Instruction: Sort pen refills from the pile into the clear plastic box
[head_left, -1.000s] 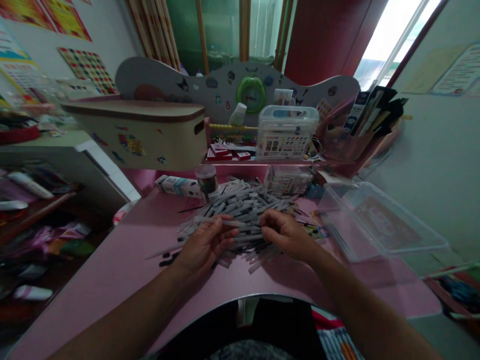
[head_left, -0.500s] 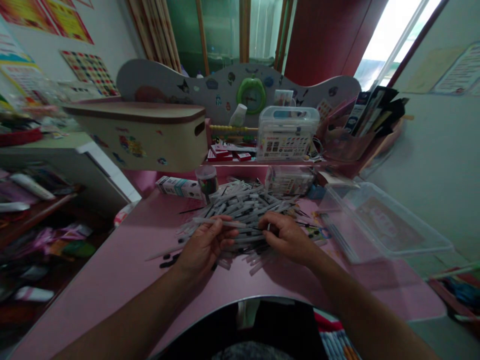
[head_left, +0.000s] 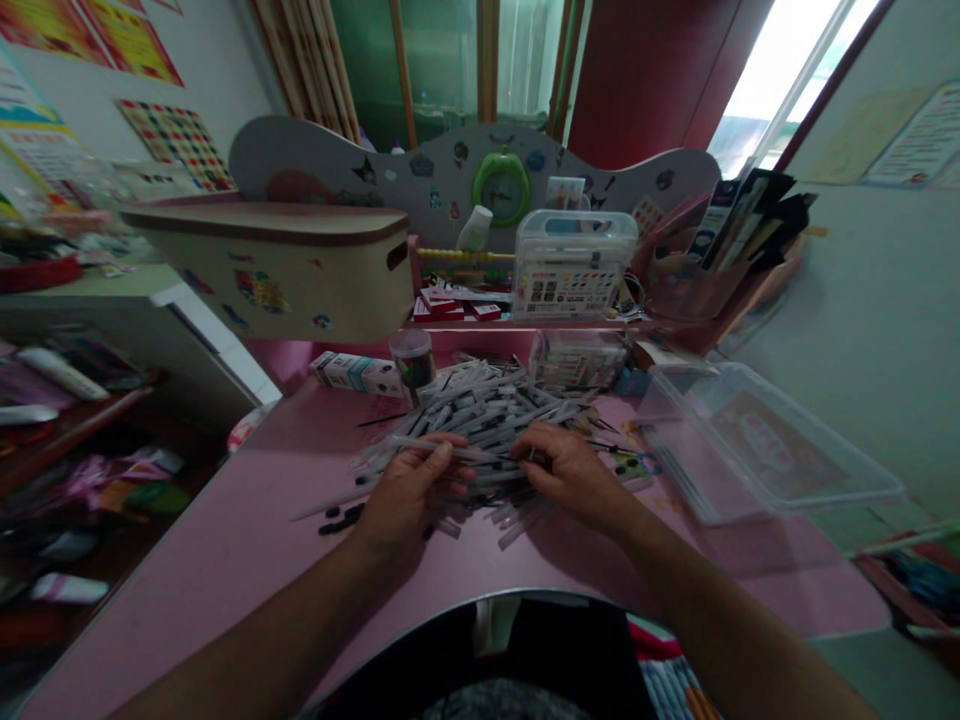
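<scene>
A pink desk (head_left: 225, 590) is the largest thing in front of the person. Above its left back part there is a beige storage box (head_left: 315, 290) with a brown lid. On the right side of the desk lies a clear plastic bin (head_left: 825, 499). In the middle, a loose pile of pens (head_left: 487, 405), pale and translucent, spreads just beyond the two hands. A transparent carry case (head_left: 574, 275) stands on the shelf behind.

The left hand (head_left: 409, 490) is closed with thumb and fingers on one translucent barrel (head_left: 411, 442), which lies nearly level over the near side of the pile. The right hand (head_left: 574, 472) is curled at the pile's near right side, apart from the left; I cannot tell if its fingertips clamp something.

Behind the left hand are a white carton (head_left: 356, 374) and, just beside it, a small jar (head_left: 412, 362). Smallest are some black caps (head_left: 341, 520), near the left wrist.
</scene>
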